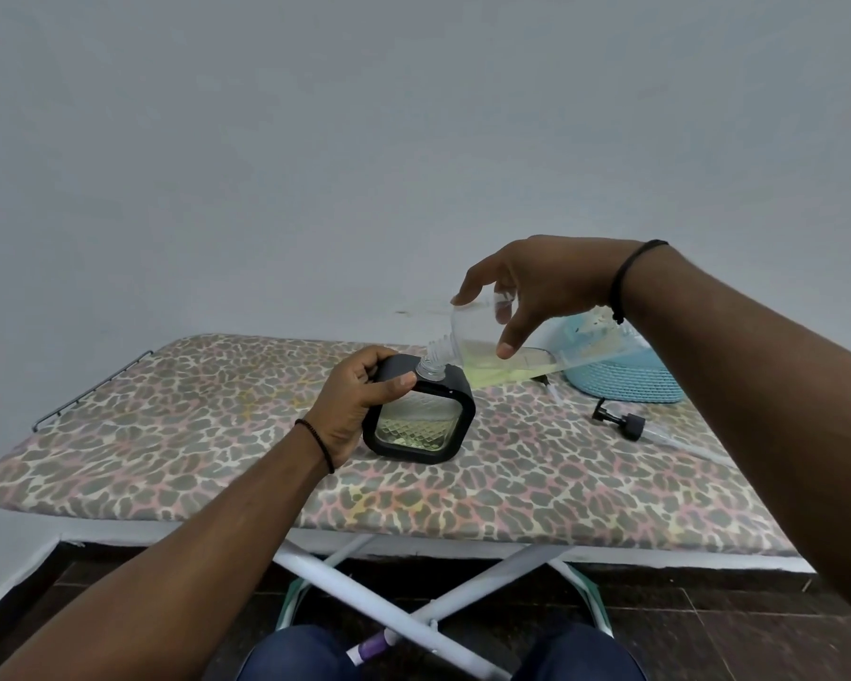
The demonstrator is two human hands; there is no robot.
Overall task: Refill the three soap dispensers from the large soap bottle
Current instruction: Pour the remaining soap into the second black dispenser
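Down by the knees nothing doing, up on the ironing board (168, 464) left hand (359, 400) gripping a black-framed dispenser (421, 417), right hand (536, 292) holding the tipped soap bottle (492, 346) mouth-to-mouth, barely filled, two others nowhere visible.

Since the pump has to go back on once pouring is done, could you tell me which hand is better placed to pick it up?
Probably the right hand. The black pump lies on its side of the board, while the left hand grips the dispenser; the right must first set down the soap bottle.
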